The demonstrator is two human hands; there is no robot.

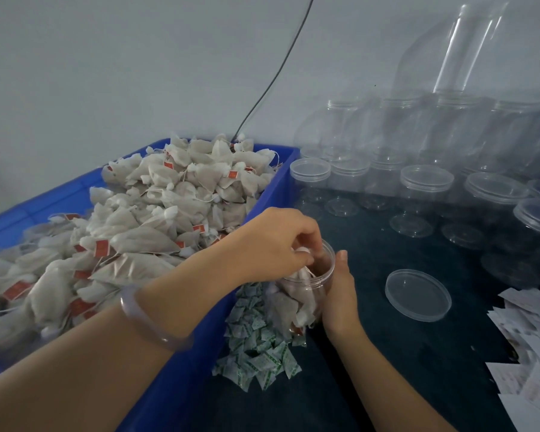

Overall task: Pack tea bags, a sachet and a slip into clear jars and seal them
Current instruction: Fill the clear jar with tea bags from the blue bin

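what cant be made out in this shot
Head view, jar: count of tea bags inside, covered by the left hand and right hand.
Head view, left hand's fingers: pinching a tea bag or just pushing it, hidden by their own curl.
Head view, slips: print blurred, pile cut off by the right edge.
Head view, sachets: green print too small to read.

Print on red tags (102,248) and sachets (258,350); none legible.
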